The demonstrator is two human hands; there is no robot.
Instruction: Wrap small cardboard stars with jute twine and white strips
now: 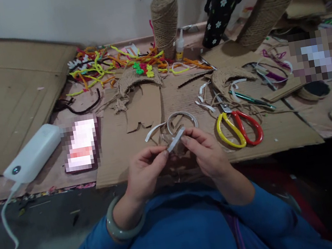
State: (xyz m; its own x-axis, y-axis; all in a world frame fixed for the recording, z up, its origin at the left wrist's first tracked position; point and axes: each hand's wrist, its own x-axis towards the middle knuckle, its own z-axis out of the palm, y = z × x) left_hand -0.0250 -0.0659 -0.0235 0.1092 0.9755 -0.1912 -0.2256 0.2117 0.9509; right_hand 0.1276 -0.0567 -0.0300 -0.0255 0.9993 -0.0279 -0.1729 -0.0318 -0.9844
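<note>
held low and near, just above the near edge of the cardboard sheet (190, 154): a short pale grey-white strip (175, 140), flat and narrow, tilted up toward the right, with a thin white band (180, 117) curling out behind it into a loop and a loose tail running left. left hand (144, 172) curled nearly closed, thumb and forefinger pinching the strip's lower left end; pale green bangle (123, 229) on that wrist. right hand (205, 152) likewise closed down, fingertips gripping the strip's upper right end. just right of the hands, flat on the cardboard, scissors (239, 127) with one yellow and one red handle. far behind, a tangle of bright pipe cleaners (105, 66) and an upright spool of jute twine (165, 18). to the left, a white power bank (32, 153) with its cable trailing near.
</note>
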